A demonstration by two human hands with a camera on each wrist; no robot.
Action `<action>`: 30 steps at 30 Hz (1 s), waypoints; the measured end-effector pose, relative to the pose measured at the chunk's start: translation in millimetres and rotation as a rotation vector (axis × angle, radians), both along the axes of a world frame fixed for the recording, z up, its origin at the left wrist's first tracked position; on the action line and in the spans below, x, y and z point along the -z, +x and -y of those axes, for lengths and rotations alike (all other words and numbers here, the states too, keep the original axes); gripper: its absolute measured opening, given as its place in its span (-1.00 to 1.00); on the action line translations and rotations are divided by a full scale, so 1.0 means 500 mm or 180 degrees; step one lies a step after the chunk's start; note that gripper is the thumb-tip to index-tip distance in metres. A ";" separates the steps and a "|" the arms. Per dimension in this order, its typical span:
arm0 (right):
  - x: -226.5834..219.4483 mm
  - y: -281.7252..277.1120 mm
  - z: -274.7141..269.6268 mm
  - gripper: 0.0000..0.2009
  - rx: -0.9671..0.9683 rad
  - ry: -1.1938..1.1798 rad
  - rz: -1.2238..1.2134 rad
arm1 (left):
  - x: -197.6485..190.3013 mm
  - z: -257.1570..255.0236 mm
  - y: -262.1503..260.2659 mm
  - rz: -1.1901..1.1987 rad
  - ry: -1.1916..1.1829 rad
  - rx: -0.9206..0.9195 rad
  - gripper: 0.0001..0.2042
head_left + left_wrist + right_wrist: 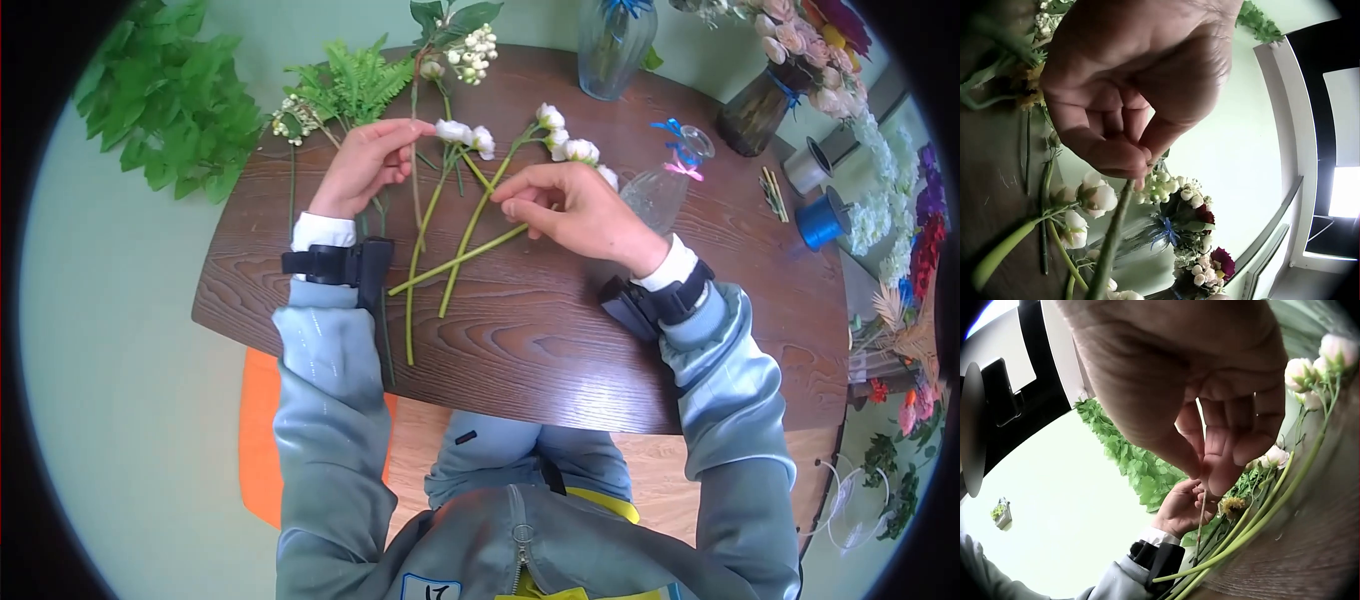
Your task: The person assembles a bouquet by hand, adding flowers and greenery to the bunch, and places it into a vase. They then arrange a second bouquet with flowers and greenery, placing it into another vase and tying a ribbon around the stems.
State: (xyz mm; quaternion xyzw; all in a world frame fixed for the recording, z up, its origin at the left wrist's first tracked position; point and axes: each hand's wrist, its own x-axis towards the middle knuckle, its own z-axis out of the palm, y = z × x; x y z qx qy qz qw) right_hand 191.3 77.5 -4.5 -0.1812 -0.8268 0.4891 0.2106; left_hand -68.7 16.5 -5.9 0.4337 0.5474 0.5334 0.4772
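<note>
Between thumb and forefinger, my left hand [362, 165] pinches the thin brown stem of a berry branch [472, 55], with white berries and green leaves at its upper end. The stem's lower part passes over the table beside the flower stems. My right hand [590, 215] hovers over the table with its fingers loosely bent and nothing seen in its grasp. Below and between the hands lie several white flowers [580, 151] with long green stems [460, 258] that cross one another. In the right wrist view, the left hand [1179, 509] shows behind the right fingertips.
A clear glass vase [655, 195] with blue and pink bows stands right of the right hand. Fern leaves [360, 82] lie at the back left of the dark wooden table [560, 330]. A blue ribbon spool [823, 220] and a dark vase [760, 108] of flowers stand at right.
</note>
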 end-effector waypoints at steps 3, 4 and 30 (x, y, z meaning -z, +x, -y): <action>-0.009 0.001 0.002 -0.81 0.0144 -0.0143 -0.0079 | 0.000 -0.001 -0.001 0.0168 0.0149 0.0249 -0.76; -0.008 -0.001 0.001 -0.81 0.0143 -0.0130 -0.0102 | -0.003 -0.002 0.001 0.0294 0.0241 0.0449 -0.76; -0.023 -0.002 0.011 -0.70 0.0666 -0.0737 -0.0759 | -0.057 0.015 0.140 -0.1043 0.0153 0.2201 -0.74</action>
